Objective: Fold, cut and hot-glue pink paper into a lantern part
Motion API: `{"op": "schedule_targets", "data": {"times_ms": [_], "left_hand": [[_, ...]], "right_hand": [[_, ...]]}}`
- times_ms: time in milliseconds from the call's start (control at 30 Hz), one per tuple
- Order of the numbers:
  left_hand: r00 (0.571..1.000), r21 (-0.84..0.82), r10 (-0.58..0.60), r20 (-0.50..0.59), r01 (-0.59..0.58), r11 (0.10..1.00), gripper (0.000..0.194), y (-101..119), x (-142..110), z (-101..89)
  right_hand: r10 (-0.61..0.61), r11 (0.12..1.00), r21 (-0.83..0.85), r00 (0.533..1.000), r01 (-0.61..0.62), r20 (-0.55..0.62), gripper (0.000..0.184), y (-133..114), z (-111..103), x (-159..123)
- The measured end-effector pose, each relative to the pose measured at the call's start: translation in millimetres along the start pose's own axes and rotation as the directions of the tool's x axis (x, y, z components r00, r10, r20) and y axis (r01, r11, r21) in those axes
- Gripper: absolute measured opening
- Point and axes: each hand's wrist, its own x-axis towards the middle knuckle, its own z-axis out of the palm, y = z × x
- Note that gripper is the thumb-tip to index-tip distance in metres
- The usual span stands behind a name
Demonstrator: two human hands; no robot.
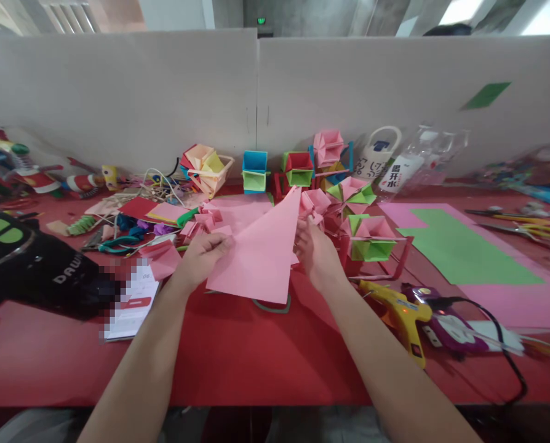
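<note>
A sheet of pink paper (261, 252) is raised over the middle of the red table, one upper corner pointing up and away. My left hand (205, 255) pinches its left edge between thumb and fingers. Close beside the right edge is my right hand (316, 252), its fingers apart and slightly curled; whether the fingertips touch the paper is hard to see. Behind the sheet lie more pink paper (229, 209) and small folded pink pieces (205, 221), partly hidden. Right of my right hand stands a folded pink and green paper piece (371, 237) on a red frame.
A yellow glue gun (399, 314) and a purple-white power strip (459, 326) with a black cable lie at right. Green paper (469, 246) covers larger pink sheets. At left are a phone (134, 307) and a black DAWN-marked object (39, 271). Plastic bottles (413, 160) stand by the partition.
</note>
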Motion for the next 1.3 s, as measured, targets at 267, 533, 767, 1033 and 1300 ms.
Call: {"op": "schedule_targets", "data": {"times_ms": [267,533,767,1033,1300], "left_hand": [[0.927,0.142,-0.102,0.361,0.053,0.988,0.027,0.8,-4.7,-4.4],[0.797,0.233,-0.186,0.575,0.058,0.971,0.023,1.2,-8.6,5.1],[0.822,0.160,-0.091,0.562,0.000,0.987,0.022,8.5,-8.4,19.0],[0.850,0.221,-0.093,0.518,-0.028,0.975,0.022,1.4,-7.3,-1.6],[0.913,0.361,-0.110,0.392,-0.043,0.931,0.021,-14.0,-2.9,-27.2]], "right_hand": [[0.057,0.998,-0.010,0.997,-0.057,0.051,0.070,-22.8,-17.0,5.8],[-0.034,0.782,-0.526,0.865,0.334,0.500,0.019,-14.0,-8.1,-16.4],[0.149,0.736,-0.568,0.731,0.367,0.666,0.018,3.4,3.8,-27.6],[0.162,0.705,-0.583,0.708,0.405,0.687,0.020,-4.8,-4.1,-22.9],[0.142,0.624,-0.656,0.764,0.425,0.630,0.021,-15.3,-19.2,-12.5]]}}
